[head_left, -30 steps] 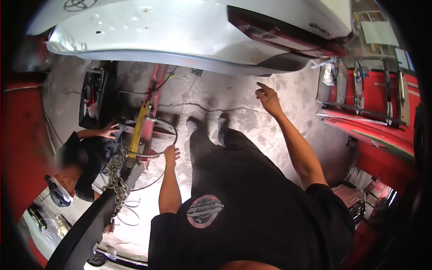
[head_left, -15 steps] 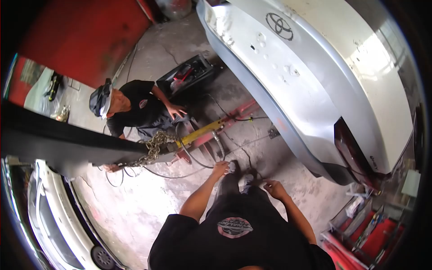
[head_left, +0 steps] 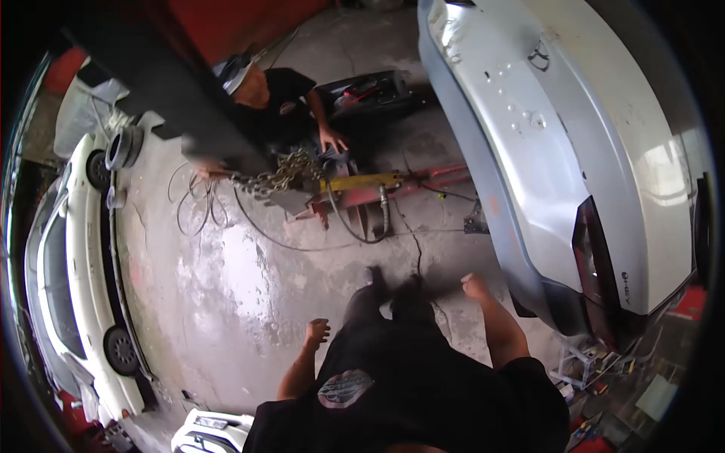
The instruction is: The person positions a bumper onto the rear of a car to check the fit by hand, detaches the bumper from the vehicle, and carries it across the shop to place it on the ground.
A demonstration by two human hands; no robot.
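Observation:
My left hand (head_left: 318, 332) hangs over the concrete floor beside my legs, its fingers loosely curled with nothing visible in them. On the other side, my right hand (head_left: 474, 287) is closed like a fist, near the lower edge of the silver car's bumper (head_left: 495, 215) but apart from it. No object shows in that fist. Ahead of my feet lies a red floor frame (head_left: 362, 198) carrying a yellow hydraulic ram (head_left: 370, 182). A heap of chain (head_left: 291, 174) hangs at its left end, against a dark post (head_left: 181, 83).
A co-worker (head_left: 283, 109) crouches behind the frame, one hand resting near it. Behind that person is a black bin (head_left: 377, 92). A hose (head_left: 302, 247) loops across the floor. White cars (head_left: 75, 249) stand at left, and tools and parts (head_left: 593, 362) lie at lower right.
My view has turned and moved, so the silver car and frame sit further right. My hands are further apart, with the right one raised toward the bumper and the left one lower.

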